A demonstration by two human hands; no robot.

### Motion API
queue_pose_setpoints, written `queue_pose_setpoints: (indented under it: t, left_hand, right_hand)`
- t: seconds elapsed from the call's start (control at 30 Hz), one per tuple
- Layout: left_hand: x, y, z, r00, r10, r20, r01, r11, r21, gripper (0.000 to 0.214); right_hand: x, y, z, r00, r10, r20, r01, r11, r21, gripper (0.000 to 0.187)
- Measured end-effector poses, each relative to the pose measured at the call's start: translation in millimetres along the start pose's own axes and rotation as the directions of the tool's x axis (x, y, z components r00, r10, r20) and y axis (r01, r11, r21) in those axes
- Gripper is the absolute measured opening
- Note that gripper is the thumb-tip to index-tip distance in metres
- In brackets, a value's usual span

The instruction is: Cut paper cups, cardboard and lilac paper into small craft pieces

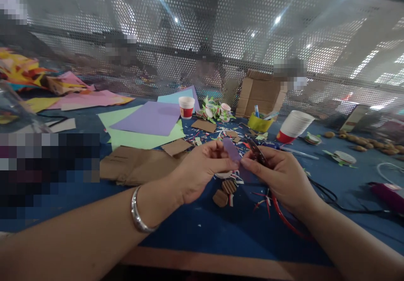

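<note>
My left hand (198, 169), with a silver bangle on the wrist, pinches a small purple paper piece (232, 149) above the blue table. My right hand (280, 180) is closed round red-handled scissors (257, 151), whose blades meet the paper's right edge. Just below the hands lie small rolled corrugated cardboard pieces (224, 192) and paper scraps.
Purple and green paper sheets (148, 123) and brown cardboard (139, 165) lie to the left. A small red-white cup (186, 107), a stack of paper cups on its side (294, 126), a yellow pot with pens (259, 122) and a cardboard box (260, 91) stand behind. A perforated screen backs the table.
</note>
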State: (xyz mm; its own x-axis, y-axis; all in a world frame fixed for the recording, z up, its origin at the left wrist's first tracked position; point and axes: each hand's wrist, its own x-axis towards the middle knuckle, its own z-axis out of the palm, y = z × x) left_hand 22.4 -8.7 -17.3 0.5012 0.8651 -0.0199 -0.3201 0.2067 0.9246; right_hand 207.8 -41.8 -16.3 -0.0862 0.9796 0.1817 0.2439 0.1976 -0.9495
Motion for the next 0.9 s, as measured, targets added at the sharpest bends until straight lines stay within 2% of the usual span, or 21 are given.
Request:
queue_pose_setpoints:
  t: [0.1,0.17,0.3,0.43,0.63,0.8,0.9]
  left_hand:
    - [-4,-4,5.3,0.992,-0.124,-0.007,0.124,0.992,-0.010,0.020]
    - [-6,-5,7.8,0.991,-0.132,-0.020,0.132,0.991,-0.004,0.016]
    - [-5,0,9.3,0.998,-0.047,-0.030,0.047,0.999,0.021,0.011]
    - [-3,7,5.9,0.999,0.016,-0.030,-0.013,0.995,0.100,0.010]
    - [-1,12,-2.8,0.991,0.096,-0.094,-0.072,0.970,0.233,0.007]
    - [1,11,-7.1,0.985,0.158,-0.066,-0.131,0.942,0.310,0.003]
    - [2,9,-7.4,0.984,0.175,-0.035,-0.153,0.928,0.339,0.006]
  right_hand:
    - [0,1,1,0.999,-0.024,-0.033,0.024,1.000,0.000,0.024]
    - [0,2,2,0.999,-0.024,-0.035,0.024,1.000,0.001,0.023]
    - [-2,0,2,1.000,-0.001,-0.023,0.001,1.000,-0.014,0.026]
    - [-3,-2,-1,0.999,0.022,0.025,-0.022,1.000,0.010,0.038]
    - [-1,-3,-3,0.994,0.093,0.050,-0.091,0.995,-0.038,0.046]
    - [-3,-4,-3,0.983,0.101,0.152,-0.087,0.992,-0.095,0.047]
    - [-4,-5,-3,0.980,0.112,0.164,-0.099,0.991,-0.086,0.046]
